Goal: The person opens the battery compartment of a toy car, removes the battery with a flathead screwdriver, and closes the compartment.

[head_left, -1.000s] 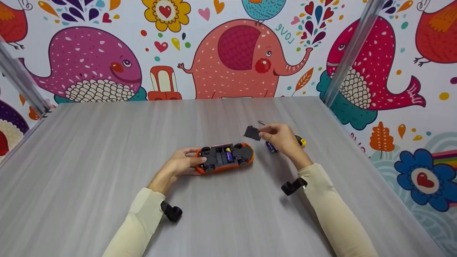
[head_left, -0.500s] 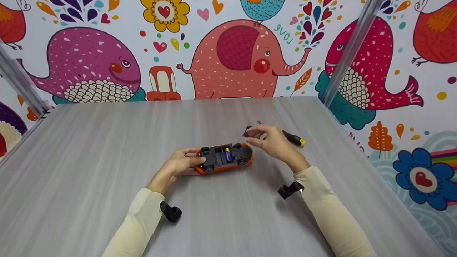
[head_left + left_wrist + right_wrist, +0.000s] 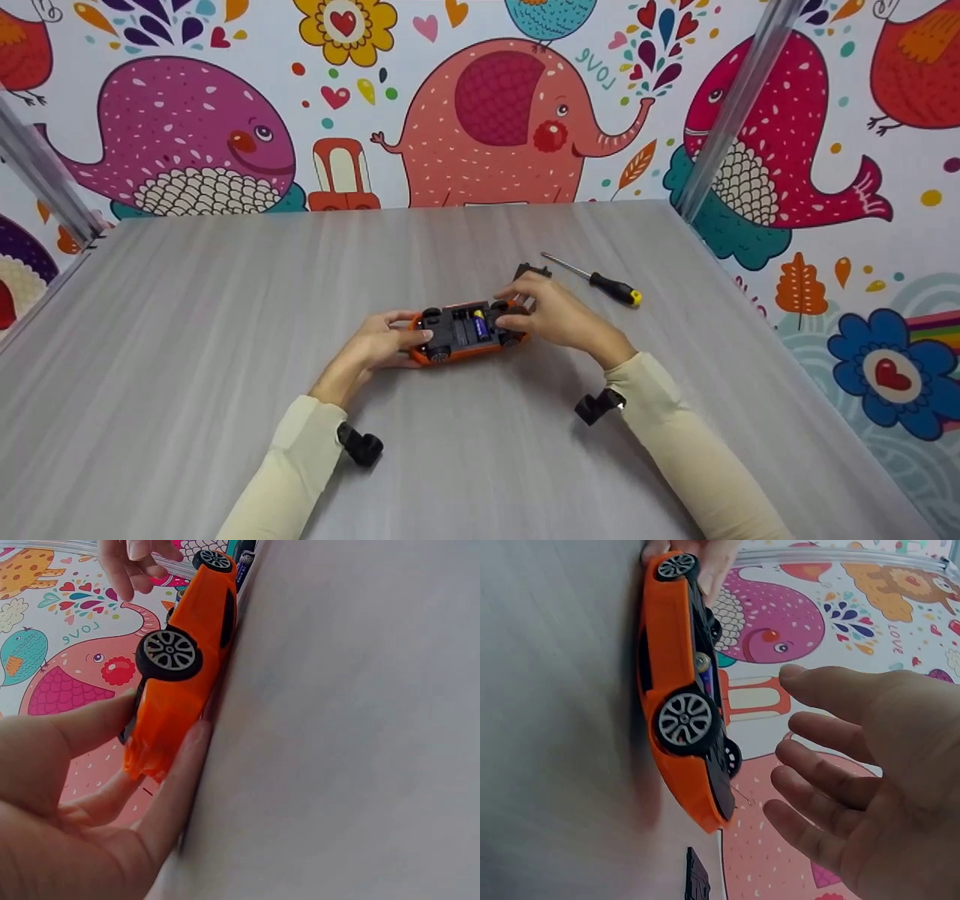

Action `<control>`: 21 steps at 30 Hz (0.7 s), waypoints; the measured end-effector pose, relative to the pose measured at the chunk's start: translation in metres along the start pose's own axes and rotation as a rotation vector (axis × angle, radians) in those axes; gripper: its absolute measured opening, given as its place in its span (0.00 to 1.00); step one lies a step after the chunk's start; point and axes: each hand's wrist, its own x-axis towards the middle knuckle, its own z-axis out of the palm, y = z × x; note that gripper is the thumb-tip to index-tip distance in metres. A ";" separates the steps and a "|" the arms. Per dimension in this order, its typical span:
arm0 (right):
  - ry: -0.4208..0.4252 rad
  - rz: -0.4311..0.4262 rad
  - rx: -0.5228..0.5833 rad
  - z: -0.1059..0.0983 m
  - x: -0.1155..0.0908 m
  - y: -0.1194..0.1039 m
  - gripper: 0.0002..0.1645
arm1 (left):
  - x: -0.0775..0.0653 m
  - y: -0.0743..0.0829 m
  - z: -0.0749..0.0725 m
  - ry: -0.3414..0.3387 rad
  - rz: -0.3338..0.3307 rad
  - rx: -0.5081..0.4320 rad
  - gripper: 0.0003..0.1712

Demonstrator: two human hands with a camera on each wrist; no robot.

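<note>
An orange toy car (image 3: 450,356) lies upside down on the table, its black underside up. Inside its battery compartment sits one blue battery (image 3: 481,324). My left hand (image 3: 375,341) grips the car's left end, thumb on the underside and fingers on the orange body (image 3: 169,720). Over the car's right end hovers my right hand (image 3: 555,309); in the right wrist view its fingers (image 3: 832,784) are apart and loosely bent, holding nothing. A black battery cover (image 3: 529,268) rests just behind that hand. Part of another blue battery (image 3: 244,566) shows past the car in the left wrist view.
A screwdriver (image 3: 615,291) with a black and yellow handle lies to the right, behind the right hand. The grey table (image 3: 262,285) ends at a wall (image 3: 345,90) printed with cartoon animals. Metal posts (image 3: 739,112) stand at the back corners.
My right hand let go of the black cover, left it on the table, and moved left and nearer to the car's right end. The screwdriver came into full view. My left hand stayed in place.
</note>
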 end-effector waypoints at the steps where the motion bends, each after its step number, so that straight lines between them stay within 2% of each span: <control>1: -0.012 -0.003 -0.007 0.002 0.001 -0.001 0.25 | 0.000 0.000 0.000 0.001 0.000 0.007 0.35; 13: -0.072 0.002 -0.120 0.014 0.015 -0.007 0.26 | 0.000 -0.001 0.000 -0.004 0.001 0.021 0.35; 21: -0.085 -0.010 -0.128 0.017 0.022 -0.010 0.26 | 0.000 -0.001 0.000 -0.008 0.001 0.016 0.35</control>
